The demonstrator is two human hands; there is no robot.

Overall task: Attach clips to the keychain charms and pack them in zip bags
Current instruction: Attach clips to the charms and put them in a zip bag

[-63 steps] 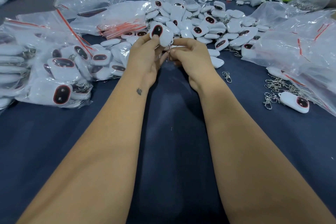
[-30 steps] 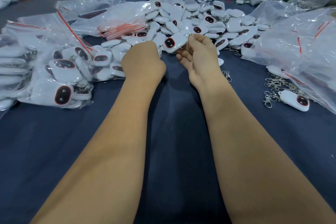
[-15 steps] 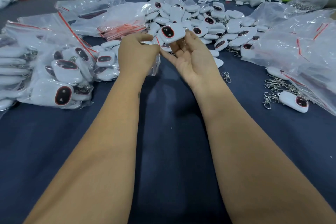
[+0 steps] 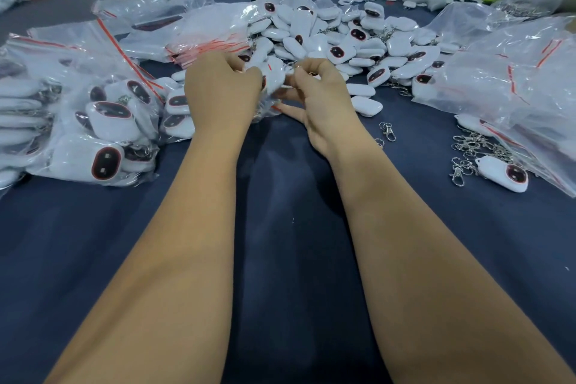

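Observation:
My left hand (image 4: 219, 93) grips a small clear zip bag (image 4: 274, 81) with a red strip, fingers curled round its edge. My right hand (image 4: 314, 93) pinches the bag's other side; a metal clip shows at its fingertips. A white keychain charm sits partly inside the bag between the two hands, mostly hidden by plastic and fingers. Behind them lies a heap of loose white charms (image 4: 336, 37) with dark oval faces.
Packed bags of charms (image 4: 93, 121) pile at the left. Large clear bags (image 4: 514, 72) lie at the right, with loose metal clips (image 4: 470, 146) and one charm (image 4: 505, 173) beside them. A single clip (image 4: 387, 130) lies on the blue cloth (image 4: 293, 227).
The charm was held up bare in my right hand with its face showing. Now both hands are closer together on a zip bag and the charm is within the plastic.

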